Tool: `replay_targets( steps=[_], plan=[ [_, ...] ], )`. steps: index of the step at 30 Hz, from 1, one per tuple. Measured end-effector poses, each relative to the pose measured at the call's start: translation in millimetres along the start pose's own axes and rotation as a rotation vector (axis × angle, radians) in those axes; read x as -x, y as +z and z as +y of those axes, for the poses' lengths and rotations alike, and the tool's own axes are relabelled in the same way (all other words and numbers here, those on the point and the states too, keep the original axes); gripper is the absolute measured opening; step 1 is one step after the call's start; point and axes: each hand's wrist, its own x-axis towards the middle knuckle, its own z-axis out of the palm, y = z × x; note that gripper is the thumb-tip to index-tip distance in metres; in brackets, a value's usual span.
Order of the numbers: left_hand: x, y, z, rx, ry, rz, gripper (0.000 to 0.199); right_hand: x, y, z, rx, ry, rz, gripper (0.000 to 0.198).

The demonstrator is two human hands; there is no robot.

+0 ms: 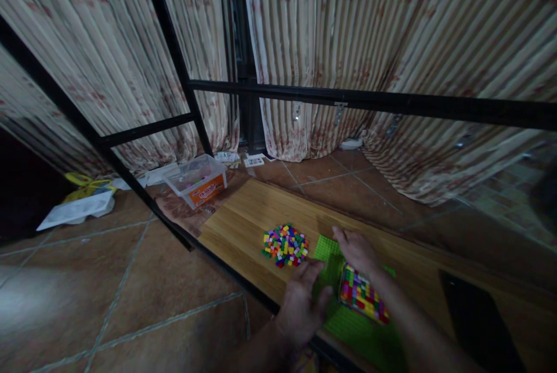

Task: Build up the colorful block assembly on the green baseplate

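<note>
A green studded baseplate (pixel 348 326) lies on the wooden board, with a block of multicoloured toy bricks (pixel 363 294) built on it. My left hand (pixel 300 303) hovers at the baseplate's left edge, fingers apart and holding nothing that I can see. Over the far edge of the baseplate, my right hand (pixel 357 250) reaches across beside the built bricks. Its fingers point forward; whether anything small sits under them is hidden. Just left of the baseplate is a pile of loose coloured bricks (pixel 285 245), close to my left fingertips.
A clear plastic box (pixel 198 178) with an orange label stands past the board's far left end. A dark flat slab (pixel 476 321) lies on the wooden board (pixel 243 210) at right. Black metal frame bars (pixel 304 93) cross ahead, before striped curtains (pixel 348 25). White trays (pixel 80 209) lie on the tiled floor.
</note>
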Motion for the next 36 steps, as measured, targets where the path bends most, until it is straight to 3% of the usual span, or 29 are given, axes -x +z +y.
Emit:
replay_targets(
  steps=[4,9,15,25,31,36],
  plan=[
    [6.7,-51.2,-33.3,-0.199,-0.145,0.227,0.032,-4.2,-10.3,9.0,-0.197,0.052,0.058,0.071],
    [-1.6,-88.4,-67.7,-0.371,-0.245,0.236,0.032,-6.6,-34.0,26.1,-0.246,0.102,0.171,0.074],
    [-8.6,-86.7,-70.3,-0.513,-0.245,0.154,0.035,4.3,-31.3,24.7,-0.058,0.107,0.151,0.061],
    [-14.7,-80.2,-65.5,-0.581,-0.272,0.119,0.024,11.4,-23.0,12.3,0.189,0.121,0.056,0.06],
    [-16.0,-80.1,-66.6,-0.554,-0.256,0.091,0.018,14.1,-20.4,10.0,0.209,0.14,0.119,0.058],
    [-16.6,-82.5,-66.7,-0.524,-0.238,0.082,0.018,18.6,-25.8,11.3,0.103,0.115,0.226,0.056]
  ],
)
